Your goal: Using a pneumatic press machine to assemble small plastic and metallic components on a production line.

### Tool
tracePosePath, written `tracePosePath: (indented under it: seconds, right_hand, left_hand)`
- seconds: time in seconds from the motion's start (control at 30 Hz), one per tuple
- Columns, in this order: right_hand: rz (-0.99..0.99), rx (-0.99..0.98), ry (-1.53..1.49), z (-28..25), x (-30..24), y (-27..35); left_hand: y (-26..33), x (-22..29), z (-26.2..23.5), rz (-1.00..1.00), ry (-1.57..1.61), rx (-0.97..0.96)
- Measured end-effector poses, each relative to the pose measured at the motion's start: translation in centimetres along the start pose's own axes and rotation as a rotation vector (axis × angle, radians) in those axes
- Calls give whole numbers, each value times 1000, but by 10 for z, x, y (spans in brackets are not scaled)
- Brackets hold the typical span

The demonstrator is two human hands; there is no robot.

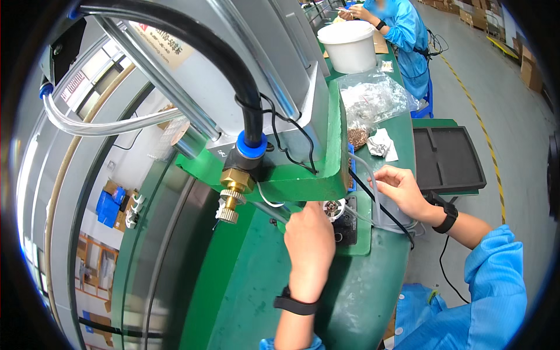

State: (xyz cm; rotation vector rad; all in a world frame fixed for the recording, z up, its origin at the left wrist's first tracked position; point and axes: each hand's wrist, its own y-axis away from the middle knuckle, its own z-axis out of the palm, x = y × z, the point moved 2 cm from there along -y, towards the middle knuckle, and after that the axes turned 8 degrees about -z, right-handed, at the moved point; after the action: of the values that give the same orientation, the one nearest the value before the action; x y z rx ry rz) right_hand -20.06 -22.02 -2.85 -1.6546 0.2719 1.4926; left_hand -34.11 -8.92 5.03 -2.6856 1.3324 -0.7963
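Observation:
Below the green head of a pneumatic press, my left hand reaches in, its fingertips hidden by the machine. Beside those fingers a round white part with a metallic centre sits at a black fixture block on a green base plate. My right hand is to the right of the press, thumb and fingertips pinched close together near a clear tube. Whatever those fingertips hold is too small to make out.
Behind the press stand a clear plastic bag of small parts, a crumpled white tissue and a white bucket. A black cable crosses the green bench. A black tray lies at the right. Further off, a co-worker in blue sits.

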Motion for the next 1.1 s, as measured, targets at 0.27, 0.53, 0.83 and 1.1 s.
tracePosePath:
  seconds: [0.27,0.53,0.83,1.1]
  right_hand:
    - [50,107,-15,2,19,10]
    - [19,25,309,2,13,12]
    - [37,18,14,1,3,1]
    - [55,-74,65,-10,-28,-30]
  left_hand:
    - [15,-4,-5,-168,149,-16]
    - [28,-11,-10,-278,460,-241]
    - [33,-18,-12,-228,565,-280]
    - [32,-18,-14,-231,554,-295]
